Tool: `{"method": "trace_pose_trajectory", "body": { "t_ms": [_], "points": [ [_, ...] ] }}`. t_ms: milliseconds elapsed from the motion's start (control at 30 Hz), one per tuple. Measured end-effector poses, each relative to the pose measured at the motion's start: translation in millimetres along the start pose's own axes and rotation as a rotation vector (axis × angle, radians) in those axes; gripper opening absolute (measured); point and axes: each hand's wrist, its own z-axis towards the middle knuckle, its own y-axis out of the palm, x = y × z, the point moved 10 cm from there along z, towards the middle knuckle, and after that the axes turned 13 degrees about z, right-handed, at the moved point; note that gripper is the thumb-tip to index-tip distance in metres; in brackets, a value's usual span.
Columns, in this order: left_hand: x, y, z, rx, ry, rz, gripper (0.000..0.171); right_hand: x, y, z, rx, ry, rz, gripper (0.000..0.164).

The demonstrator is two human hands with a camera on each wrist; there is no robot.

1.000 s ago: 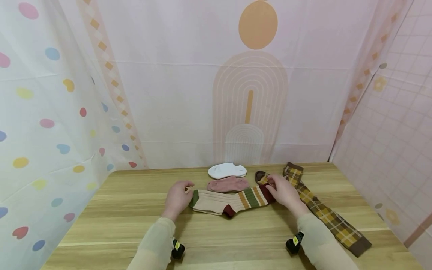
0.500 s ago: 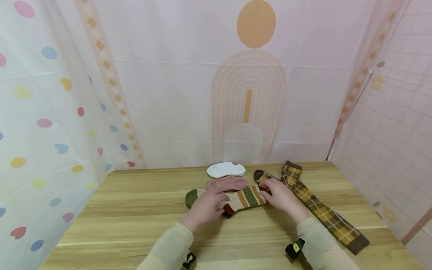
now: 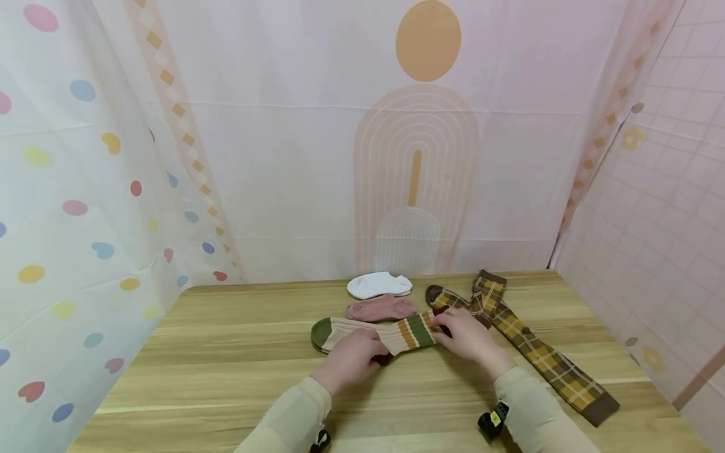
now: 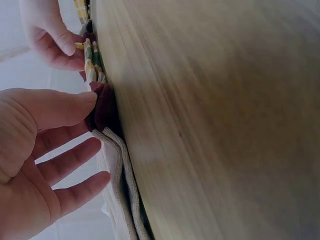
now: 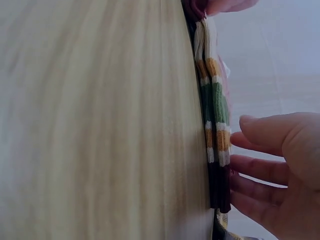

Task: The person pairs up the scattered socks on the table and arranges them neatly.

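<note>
A pair of ribbed cream socks (image 3: 416,331) lies stacked flat on the table, with green toes at left, burgundy heels (image 4: 103,106) and striped cuffs at right. My left hand (image 3: 354,355) pinches the heel between thumb and index finger; its other fingers spread loosely beside the foot part. Over the cuff end rests my right hand (image 3: 467,333). In the right wrist view its fingers (image 5: 260,170) are extended and touch the stripes, and the thumb stands apart from the fabric. Part of the cuff is hidden under that hand in the head view.
Just behind lie a folded pink sock pair (image 3: 381,308) and a white low-cut pair (image 3: 378,285). To the right, brown and yellow plaid socks (image 3: 549,358) lie crossed over each other. The wooden table (image 3: 226,340) is enclosed by patterned curtains (image 3: 283,157).
My left hand has left the toe end, moved right along the socks and taken hold of the heel. My right hand has shifted slightly at the cuff.
</note>
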Motion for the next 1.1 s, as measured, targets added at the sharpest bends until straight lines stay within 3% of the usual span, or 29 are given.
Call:
{"method": "trace_pose_trajectory", "body": {
  "t_ms": [367,667,867,1100],
  "points": [
    [6.5,4.4,-7.2,-0.015,0.089,-0.015,0.017,-8,1,-2,-0.048,-0.088,-0.029,0.009],
    [0.5,9.7,-15.1,-0.032,0.127,-0.106,0.021,-2,3,-1,-0.074,-0.036,0.007,0.006],
    [-4.1,10.5,-17.6,-0.047,0.115,-0.161,0.018,-1,3,1,-0.072,-0.043,0.024,0.007],
    [-5.5,12.9,-19.6,-0.087,0.078,-0.174,0.019,-8,-1,-4,-0.061,-0.138,0.038,0.014]
  ]
}}
